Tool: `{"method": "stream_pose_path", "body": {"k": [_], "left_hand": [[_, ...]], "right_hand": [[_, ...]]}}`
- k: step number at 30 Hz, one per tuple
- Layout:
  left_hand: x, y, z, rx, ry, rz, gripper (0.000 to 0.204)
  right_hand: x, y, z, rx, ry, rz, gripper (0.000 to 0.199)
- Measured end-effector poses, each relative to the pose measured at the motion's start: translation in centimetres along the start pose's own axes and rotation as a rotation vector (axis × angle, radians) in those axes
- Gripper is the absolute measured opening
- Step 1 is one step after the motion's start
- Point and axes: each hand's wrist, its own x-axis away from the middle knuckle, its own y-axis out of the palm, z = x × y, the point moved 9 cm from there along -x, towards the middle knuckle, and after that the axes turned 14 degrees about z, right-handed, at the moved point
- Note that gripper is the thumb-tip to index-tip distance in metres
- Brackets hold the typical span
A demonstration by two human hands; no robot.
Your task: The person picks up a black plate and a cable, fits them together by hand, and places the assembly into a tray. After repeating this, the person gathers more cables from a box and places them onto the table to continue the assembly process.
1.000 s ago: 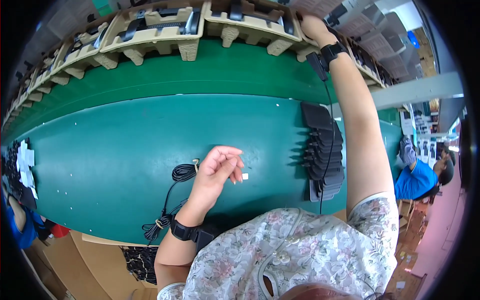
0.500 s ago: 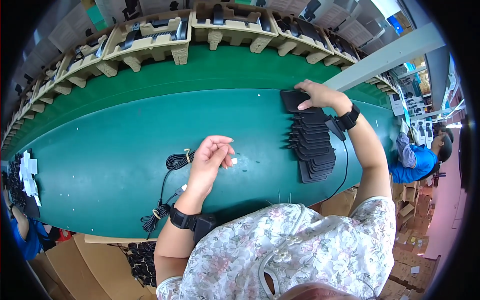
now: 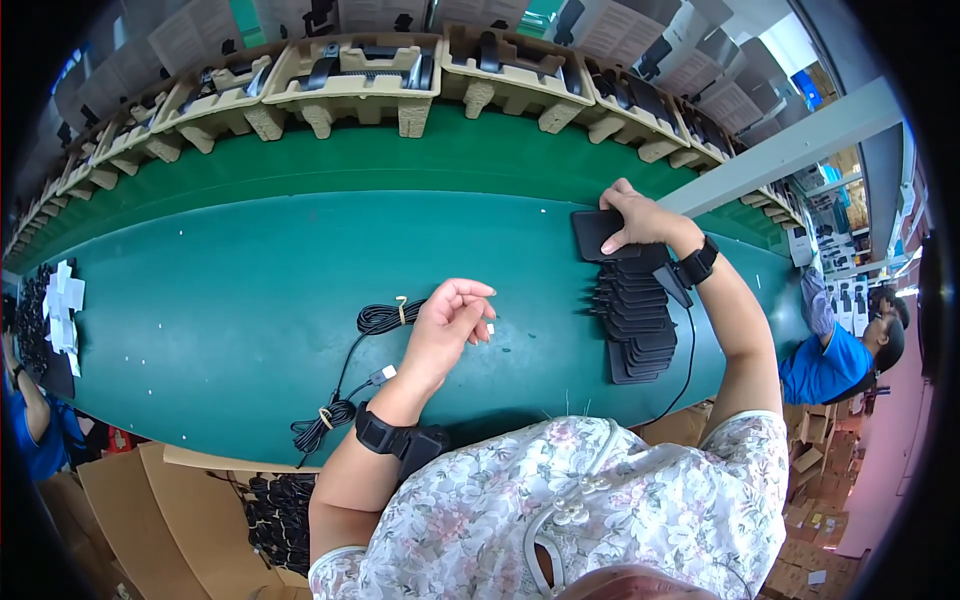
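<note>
My right hand (image 3: 640, 215) grips the farthest black flat plate (image 3: 592, 236), thumb on top and fingers over its far edge. That plate lies at the far end of an overlapping row of similar black plates (image 3: 640, 320), with short prongs sticking out on their left side. My left hand (image 3: 450, 330) hovers over the table, fingers loosely curled and slightly apart, with nothing visible in them. A small white piece (image 3: 490, 328) shows beside its fingertips. Left of that hand lies a coiled black cable (image 3: 385, 319) with a tie; a second tied coil (image 3: 322, 428) and a plug (image 3: 384, 374) are nearer me.
Moulded trays (image 3: 350, 85) holding black parts line the raised green back ledge (image 3: 400, 160). A grey metal post (image 3: 780, 155) slants across at the right. White papers (image 3: 64, 305) lie at the table's far left. A co-worker in blue (image 3: 835, 365) is at the right.
The whole view has shifted slightly, so the table and trays appear lower and farther right. Both hands keep nearly the same places; my right hand stays on the far plate.
</note>
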Motion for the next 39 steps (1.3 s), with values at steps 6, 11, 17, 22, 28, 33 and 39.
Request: {"method": "stream_pose_path", "body": {"k": [6,11,17,22,28,33,39], "left_hand": [[0.4,-0.6,0.5,-0.006,-0.004,0.014,0.013],[0.2,-0.3,0.4,-0.060,-0.001,0.015,0.014],[0.4,-0.6,0.4,-0.082,-0.004,-0.038,0.014],[0.7,-0.7,0.0,-0.097,-0.025,-0.074,0.014],[0.8,-0.9,-0.3,-0.085,-0.035,-0.071,0.014],[1.6,0.9,-0.8,-0.181,-0.037,-0.271,0.015],[4.6,2.2,-1.2,-0.398,0.044,-0.556,0.014]], "right_hand": [[-4.1,-4.6,-4.1,0.054,0.031,0.086,0.037],[-10.2,-12.5,-2.3,-0.563,-0.111,0.733,0.022],[-15.3,-14.0,1.6,-0.840,0.254,0.985,0.029],[-17.3,-11.7,3.6,-0.772,0.532,0.761,0.035],[-17.6,-12.4,1.5,0.112,0.352,0.876,0.039],[-14.4,-11.1,-11.8,-0.165,-0.089,0.831,0.029],[-5.1,-1.3,-31.6,-0.300,-0.814,0.296,0.028]]}}
